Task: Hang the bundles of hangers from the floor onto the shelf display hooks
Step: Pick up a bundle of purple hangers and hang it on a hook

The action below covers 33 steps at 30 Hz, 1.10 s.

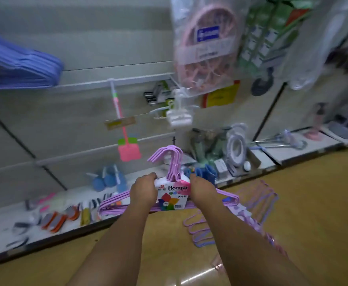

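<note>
Both hands hold one bundle of purple hangers [169,195] up in front of the shelving: the left hand [143,191] has its fingers curled over the top edge of the bundle's paper label [172,196] on the left side, and the right hand [202,189] grips the same label from the right, its fingers folded down behind the card. The label reads "Hanger" and carries a coloured flower print and a barcode. From between the two hands the bundle's hooks [169,157] rise upright and curl over to the left, while the hanger shoulders spread out sideways below each wrist. The bundle hangs in the air above the front edge of the bottom shelf [45,230], clear of the floor. More purple hanger bundles [241,219] lie flat on the yellowish floor [323,203] just right of the right forearm, partly hidden by it. Behind the held bundle, white display rails [107,149] run across the shelf back panel; a pink fly swatter [127,149] hangs from the upper rail. A stack of blue hangers [22,67] sits at the upper left, blurred. A pink round clip dryer in clear plastic [206,48] hangs at the top centre, with white clips [179,112] below it. Small brushes and combs [55,219] lie on the bottom shelf to the left, and blue items [109,178] stand just behind them.
</note>
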Tool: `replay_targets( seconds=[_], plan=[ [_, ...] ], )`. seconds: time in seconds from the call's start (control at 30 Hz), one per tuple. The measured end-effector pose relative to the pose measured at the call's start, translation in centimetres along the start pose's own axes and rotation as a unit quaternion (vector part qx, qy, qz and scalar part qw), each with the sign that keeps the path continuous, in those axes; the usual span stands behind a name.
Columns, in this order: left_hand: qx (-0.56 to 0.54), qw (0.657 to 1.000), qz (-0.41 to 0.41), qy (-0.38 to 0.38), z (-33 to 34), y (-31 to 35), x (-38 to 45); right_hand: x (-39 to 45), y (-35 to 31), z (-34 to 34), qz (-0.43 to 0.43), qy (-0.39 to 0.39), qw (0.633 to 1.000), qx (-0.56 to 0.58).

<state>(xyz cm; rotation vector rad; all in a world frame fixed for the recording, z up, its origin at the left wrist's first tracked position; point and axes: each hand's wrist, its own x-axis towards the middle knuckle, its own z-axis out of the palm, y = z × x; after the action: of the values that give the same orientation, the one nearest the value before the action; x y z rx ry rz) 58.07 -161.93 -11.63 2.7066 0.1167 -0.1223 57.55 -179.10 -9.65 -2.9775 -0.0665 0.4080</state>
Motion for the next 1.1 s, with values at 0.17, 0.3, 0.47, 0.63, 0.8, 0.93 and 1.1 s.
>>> replay_targets(
  seconds=[0.17, 0.3, 0.47, 0.63, 0.8, 0.93, 1.1],
  plan=[
    [-0.006, 0.995, -0.093, 0.037, -4.2, -8.8, -4.1, -0.9, -9.9, 1.2, -0.091, 0.009, 0.996, -0.024],
    [-0.017, 0.986, -0.151, 0.062, -7.6, -16.3, -8.3, -2.9, -18.3, 2.4, -0.159, 0.019, 0.987, -0.03],
    [-0.038, 0.972, -0.215, 0.084, -11.4, -26.3, -14.4, -6.2, -29.3, 5.1, -0.225, 0.014, 0.973, -0.041],
    [-0.048, 0.955, -0.267, 0.121, -14.5, -34.9, -20.3, -9.9, -39.5, 7.4, -0.276, 0.003, 0.96, -0.056],
    [-0.03, 0.937, -0.323, 0.129, -17.3, -41.5, -25.0, -12.9, -47.9, 10.0, -0.308, -0.007, 0.948, -0.077],
    [-0.029, 0.918, -0.371, 0.137, -18.8, -45.8, -27.6, -14.2, -53.8, 11.6, -0.353, -0.01, 0.928, -0.123],
    [-0.036, 0.881, -0.447, 0.15, -20.7, -50.7, -30.3, -15.4, -60.8, 13.0, -0.419, -0.002, 0.892, -0.17]
  ],
)
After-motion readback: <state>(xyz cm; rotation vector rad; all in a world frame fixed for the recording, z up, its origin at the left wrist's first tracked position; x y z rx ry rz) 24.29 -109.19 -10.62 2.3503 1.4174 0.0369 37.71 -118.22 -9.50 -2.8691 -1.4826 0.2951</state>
